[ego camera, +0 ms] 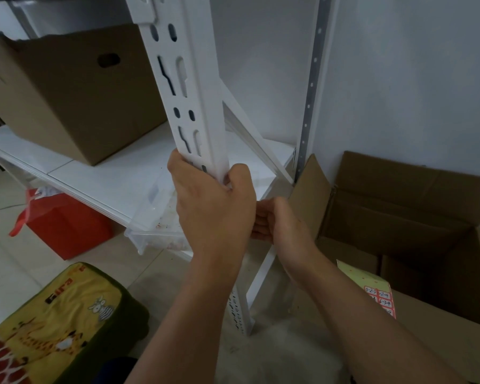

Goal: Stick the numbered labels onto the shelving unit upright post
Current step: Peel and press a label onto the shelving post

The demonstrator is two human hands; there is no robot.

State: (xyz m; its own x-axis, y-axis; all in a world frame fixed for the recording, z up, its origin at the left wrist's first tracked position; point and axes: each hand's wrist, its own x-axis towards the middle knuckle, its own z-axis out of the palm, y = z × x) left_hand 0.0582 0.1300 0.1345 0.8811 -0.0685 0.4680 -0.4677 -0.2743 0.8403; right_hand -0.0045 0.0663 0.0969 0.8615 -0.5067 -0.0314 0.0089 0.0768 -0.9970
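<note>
A: Upright post (203,112), white, slotted, one in front; runs from 12 o'clock down to frame centre, where the hands cover it, and shows again low at 6 o'clock. A second, grey, perforated post (312,79) stands at the rear, 1 o'clock, against the wall.

B: Hands?

A: Two. Left hand (214,206) at centre, fingers and thumb wrapped round the front post, grasping it. Right hand (280,225) just beside it at 3 o'clock of the left, fingers curled toward the post's side; whether they pinch anything I cannot tell, the left hand hides the tips.

B: Labels?

A: One label sheet (377,292) at 4 o'clock, lying on a flap of the open carton (399,217). Red-bordered numbered stickers on its lower part; count unreadable, partly cut off by the flap. None seen on the post's visible face.

B: Other items, counted.

A: Two cardboard boxes: the open carton on the floor at 3 o'clock, and a closed box (75,98) on the shelf board (108,176) at 10 o'clock. One red bag (67,223) under the shelf at 8 o'clock. One clear plastic tub (155,228) under the shelf edge, just left of the left wrist. One yellow cartoon-print bag (67,322) at 7 o'clock.

B: Edges, room?

A: Carton flap stands close to the rear post. Bare shelf surface lies between the closed box and the front post. Open tile floor at 9 o'clock.
</note>
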